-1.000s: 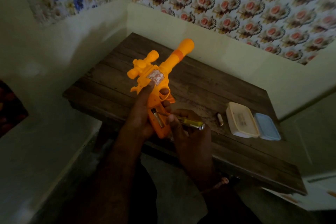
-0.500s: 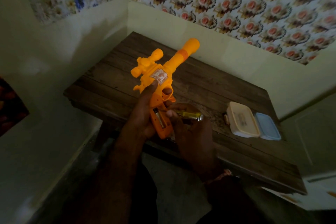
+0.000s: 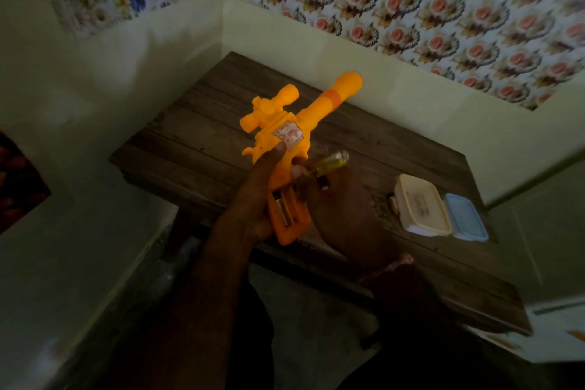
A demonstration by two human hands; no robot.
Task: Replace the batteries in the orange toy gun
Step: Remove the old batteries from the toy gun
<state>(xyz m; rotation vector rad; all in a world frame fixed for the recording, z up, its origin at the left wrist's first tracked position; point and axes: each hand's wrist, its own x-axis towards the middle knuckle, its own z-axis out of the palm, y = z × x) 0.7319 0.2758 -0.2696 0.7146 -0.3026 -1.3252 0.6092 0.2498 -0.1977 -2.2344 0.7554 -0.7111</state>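
We see a bright orange plastic toy gun (image 3: 285,149) held up above the wooden tabletop, its long barrel with a darker orange band angled up and to the right. A stubby scope sits on its upper left side, and a worn square sticker marks the body. The grip points down toward us, and its battery compartment (image 3: 283,207) is open, a dark slot with a silvery metal strip or cell showing inside. We cannot tell whether batteries are seated in it.
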